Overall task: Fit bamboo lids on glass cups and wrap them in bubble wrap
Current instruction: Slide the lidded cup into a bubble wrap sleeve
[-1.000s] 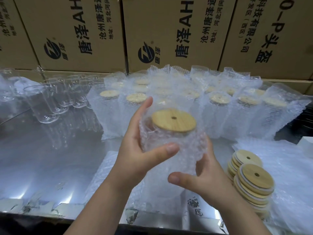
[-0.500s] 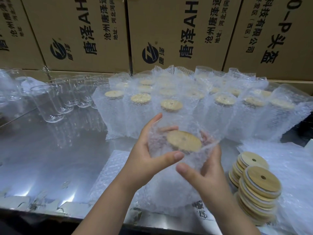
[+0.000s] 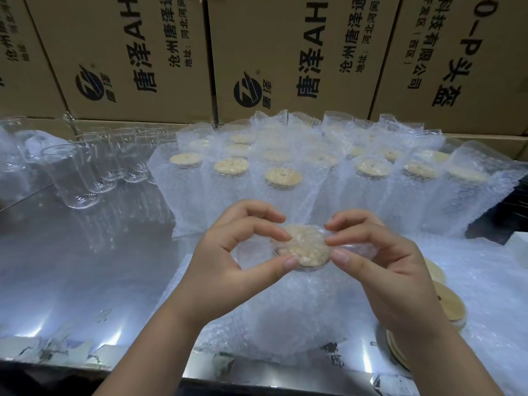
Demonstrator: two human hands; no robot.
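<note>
- Bare glass cups [image 3: 77, 178] stand upright well to the left of the held cup [image 3: 288, 295], farther back;
- The left hand [image 3: 228, 267] curls thumb and forefinger at the held cup's left rim, pinching bubble wrap [image 3: 354, 248] over its bamboo lid [image 3: 304, 248];
- Wrapped cups [image 3: 285, 178] stand in rows just beyond the held cup;
- The right hand [image 3: 394, 278] pinches the wrap at its right rim, fingers curled;
- A stack of lids [image 3: 450, 305] lies just right of the held cup, partly hidden.

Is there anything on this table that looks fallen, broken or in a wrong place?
Nothing stands out. The wrapped cups stand upright in rows, and the bare glasses stand upright at the left. The left hand and right hand pinch bubble wrap over the lid in front.
</note>
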